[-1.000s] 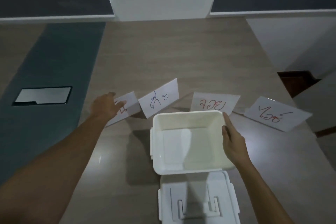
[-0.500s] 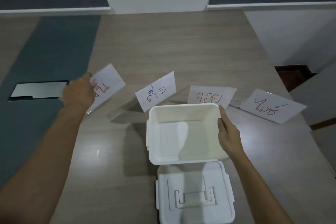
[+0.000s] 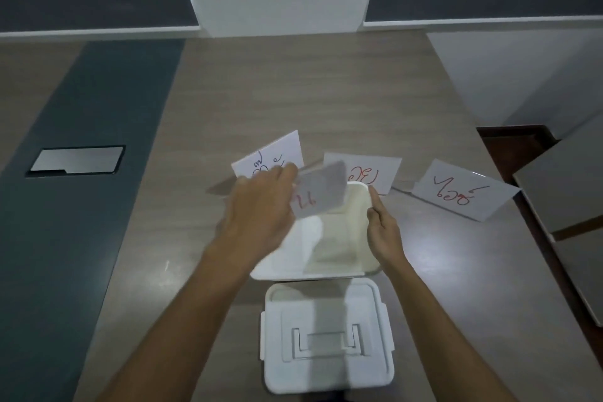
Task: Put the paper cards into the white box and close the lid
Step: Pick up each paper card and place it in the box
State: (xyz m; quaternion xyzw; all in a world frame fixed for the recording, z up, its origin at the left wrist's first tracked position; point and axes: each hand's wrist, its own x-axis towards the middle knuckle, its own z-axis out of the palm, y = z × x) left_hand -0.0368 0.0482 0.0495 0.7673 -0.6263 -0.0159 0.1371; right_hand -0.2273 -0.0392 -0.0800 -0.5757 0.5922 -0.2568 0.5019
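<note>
A card over the white box

The left hand point(image 3: 257, 215) pinches a red-marked paper card point(image 3: 321, 194) above the open white box point(image 3: 357, 232). The right hand point(image 3: 383, 232) holds the box's side. The lid point(image 3: 326, 336) lies on the worktop point(image 3: 293, 91).

Held card point(image 3: 318, 194) motion-blurred
</note>
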